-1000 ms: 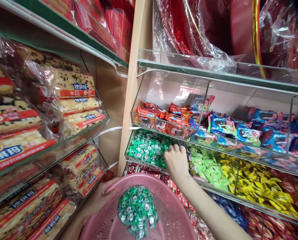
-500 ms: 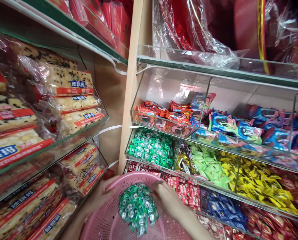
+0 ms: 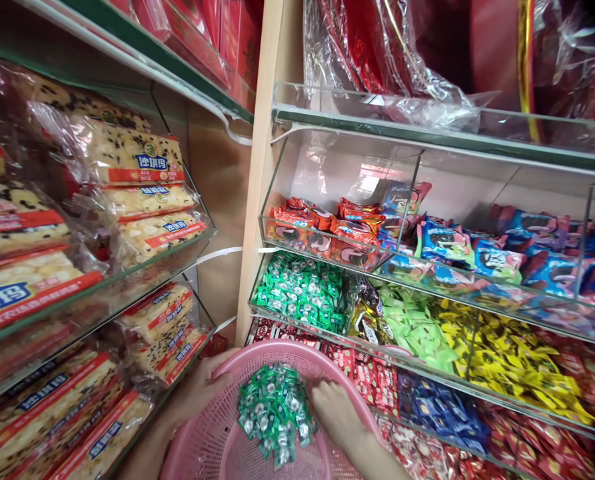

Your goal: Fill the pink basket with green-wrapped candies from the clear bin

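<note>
A pink plastic basket (image 3: 283, 349) with a mesh wall is tilted toward me at the bottom middle. My left hand (image 3: 211, 377) grips its left rim, fingers partly hidden behind the edge. In the basket lies a pile of small green-wrapped candies (image 3: 273, 408). My right hand (image 3: 333, 405) is inside the basket at the right side of this pile, its fingers curled downward. Whatever is in those fingers, if anything, is hidden from view.
Glass-fronted shelves ahead hold green candies (image 3: 302, 293), yellow packets (image 3: 510, 350), light-green packets (image 3: 414, 323), and blue snack packs (image 3: 444, 247). Packaged pastry bars (image 3: 137, 160) fill the left shelves. A wooden post (image 3: 257, 173) stands between the shelf units.
My right hand has shifted slightly right and down within the basket, away from the top of the green pile. My left hand stays on the rim.
</note>
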`<state>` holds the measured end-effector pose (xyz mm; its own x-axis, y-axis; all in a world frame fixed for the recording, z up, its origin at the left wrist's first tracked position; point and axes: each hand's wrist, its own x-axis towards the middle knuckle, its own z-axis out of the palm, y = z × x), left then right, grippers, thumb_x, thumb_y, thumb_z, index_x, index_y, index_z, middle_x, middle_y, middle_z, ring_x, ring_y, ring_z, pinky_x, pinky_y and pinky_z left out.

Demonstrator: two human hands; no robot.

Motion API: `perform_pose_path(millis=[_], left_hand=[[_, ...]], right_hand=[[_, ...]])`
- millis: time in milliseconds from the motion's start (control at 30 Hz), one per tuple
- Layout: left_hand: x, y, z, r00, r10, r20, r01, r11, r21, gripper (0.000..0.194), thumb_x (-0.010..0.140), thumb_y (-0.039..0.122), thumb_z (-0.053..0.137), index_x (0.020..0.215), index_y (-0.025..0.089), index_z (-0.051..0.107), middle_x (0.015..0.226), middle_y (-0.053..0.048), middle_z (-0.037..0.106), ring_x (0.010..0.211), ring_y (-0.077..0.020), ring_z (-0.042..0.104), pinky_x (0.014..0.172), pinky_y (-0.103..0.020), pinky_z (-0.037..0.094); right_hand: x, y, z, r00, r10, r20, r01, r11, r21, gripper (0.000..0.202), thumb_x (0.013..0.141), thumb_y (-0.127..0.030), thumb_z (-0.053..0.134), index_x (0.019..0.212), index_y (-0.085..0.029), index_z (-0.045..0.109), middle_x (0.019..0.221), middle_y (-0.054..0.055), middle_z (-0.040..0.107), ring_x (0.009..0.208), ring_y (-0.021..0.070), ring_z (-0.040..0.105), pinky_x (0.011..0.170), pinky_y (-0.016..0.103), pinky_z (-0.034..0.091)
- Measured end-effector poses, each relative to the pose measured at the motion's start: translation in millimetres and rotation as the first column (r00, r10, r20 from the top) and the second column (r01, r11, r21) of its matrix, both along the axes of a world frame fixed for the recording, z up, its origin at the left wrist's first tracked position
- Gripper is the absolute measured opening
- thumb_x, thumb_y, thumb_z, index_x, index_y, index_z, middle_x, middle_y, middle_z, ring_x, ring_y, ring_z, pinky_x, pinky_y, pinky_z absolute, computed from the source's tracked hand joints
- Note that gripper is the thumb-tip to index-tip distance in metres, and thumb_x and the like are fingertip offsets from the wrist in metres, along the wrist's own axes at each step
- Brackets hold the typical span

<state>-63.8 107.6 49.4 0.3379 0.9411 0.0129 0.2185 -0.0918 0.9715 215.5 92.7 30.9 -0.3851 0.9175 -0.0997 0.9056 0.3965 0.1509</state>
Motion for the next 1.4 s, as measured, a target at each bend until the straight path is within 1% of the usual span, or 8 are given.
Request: perform_pose_path(millis=[167, 367, 800, 900, 1033, 1167, 1267, 1400], left_hand=[[0.9, -0.3, 0.6, 1.000, 0.012, -0.001, -0.012, 1.000, -0.027, 0.052, 0.080, 0.024, 0.055, 0.132, 0.023, 0.047, 0.118, -0.003, 0.066, 0.108, -0.0231, 0.059, 0.088, -0.027, 0.049], [1.5, -1.2, 0.4, 1.000, 0.006, 0.026, -0.005, 0.998, -0.060, 0.054, 0.080, 0.025, 0.055, 0.133, 0.022, 0.045, 0.118, -0.004, 0.067, 0.103, -0.0239, 0.062, 0.086, -0.030, 0.051], [0.1, 3.7, -7.3, 1.000, 0.006, 0.012, -0.007, 0.999, 0.042, 0.049, 0.081, 0.024, 0.053, 0.129, 0.020, 0.050, 0.123, -0.004, 0.064, 0.114, -0.0233, 0.056, 0.097, -0.030, 0.044], [0.1, 3.0, -8.4, 1.000, 0.010, 0.008, -0.010, 0.999, 0.035, 0.048, 0.081, 0.026, 0.053, 0.129, 0.019, 0.051, 0.123, -0.004, 0.064, 0.113, -0.0237, 0.056, 0.097, -0.030, 0.044], [0.6, 3.0, -8.9, 1.000, 0.028, -0.005, -0.028, 0.999, 0.024, 0.048, 0.081, 0.028, 0.054, 0.128, 0.019, 0.052, 0.123, -0.004, 0.064, 0.113, -0.0238, 0.057, 0.097, -0.029, 0.044], [2.6, 2.4, -5.0, 1.000, 0.022, 0.007, -0.023, 0.999, 0.039, 0.047, 0.080, 0.028, 0.055, 0.126, 0.020, 0.054, 0.122, -0.002, 0.064, 0.113, -0.0242, 0.056, 0.099, -0.029, 0.041], [3.6, 2.5, -5.3, 0.999, 0.011, 0.031, -0.013, 0.999, 0.049, 0.045, 0.080, 0.027, 0.055, 0.125, 0.023, 0.055, 0.122, 0.001, 0.064, 0.115, -0.0249, 0.055, 0.099, -0.028, 0.042], [3.0, 5.2, -13.1, 0.998, 0.053, 0.024, -0.054, 0.997, 0.050, 0.045, 0.079, 0.027, 0.056, 0.123, 0.024, 0.057, 0.126, 0.001, 0.061, 0.118, -0.0257, 0.053, 0.099, -0.030, 0.042]], right_hand=[[-3.7, 1.5, -0.6, 0.995, 0.052, 0.081, -0.054, 0.998, 0.016, 0.032, 0.079, 0.001, 0.045, 0.105, -0.009, 0.061, 0.089, 0.014, 0.067, 0.084, 0.0248, 0.063, 0.065, 0.031, 0.045], [-10.8, 2.8, -2.7, 0.994, 0.085, 0.072, -0.088, 0.995, 0.046, 0.031, 0.078, 0.002, 0.045, 0.102, -0.008, 0.062, 0.087, 0.015, 0.066, 0.082, 0.0261, 0.063, 0.068, 0.035, 0.046], [-24.7, 3.9, 8.9, 0.998, 0.051, 0.044, -0.053, 0.998, 0.033, 0.025, 0.082, -0.001, 0.047, 0.097, -0.012, 0.063, 0.082, 0.011, 0.067, 0.082, 0.0234, 0.063, 0.068, 0.032, 0.043], [-28.6, -0.9, 34.7, 0.996, 0.086, -0.016, -0.084, 0.992, 0.089, 0.016, 0.083, -0.008, 0.051, 0.092, -0.015, 0.062, 0.085, 0.008, 0.067, 0.081, 0.0214, 0.062, 0.066, 0.030, 0.041], [-30.9, 1.6, 92.1, 0.976, 0.148, -0.162, -0.116, 0.975, 0.191, 0.016, 0.090, -0.020, 0.047, 0.080, -0.018, 0.059, 0.080, 0.003, 0.065, 0.073, 0.0165, 0.060, 0.060, 0.027, 0.035], [-23.0, 24.5, 141.8, 0.989, 0.077, -0.128, -0.037, 0.956, 0.293, 0.019, 0.091, -0.017, 0.042, 0.082, -0.018, 0.059, 0.080, 0.004, 0.064, 0.075, 0.0152, 0.059, 0.060, 0.026, 0.032], [-15.9, 44.3, 160.9, 0.999, -0.046, 0.028, 0.034, 0.947, 0.320, 0.015, 0.086, -0.010, 0.047, 0.089, -0.014, 0.061, 0.088, 0.010, 0.066, 0.085, 0.0195, 0.058, 0.066, 0.029, 0.031], [-16.1, 56.3, 163.7, 0.977, -0.154, 0.148, 0.107, 0.953, 0.284, 0.021, 0.085, -0.006, 0.045, 0.096, -0.011, 0.062, 0.086, 0.015, 0.068, 0.092, 0.0229, 0.056, 0.074, 0.033, 0.029]])
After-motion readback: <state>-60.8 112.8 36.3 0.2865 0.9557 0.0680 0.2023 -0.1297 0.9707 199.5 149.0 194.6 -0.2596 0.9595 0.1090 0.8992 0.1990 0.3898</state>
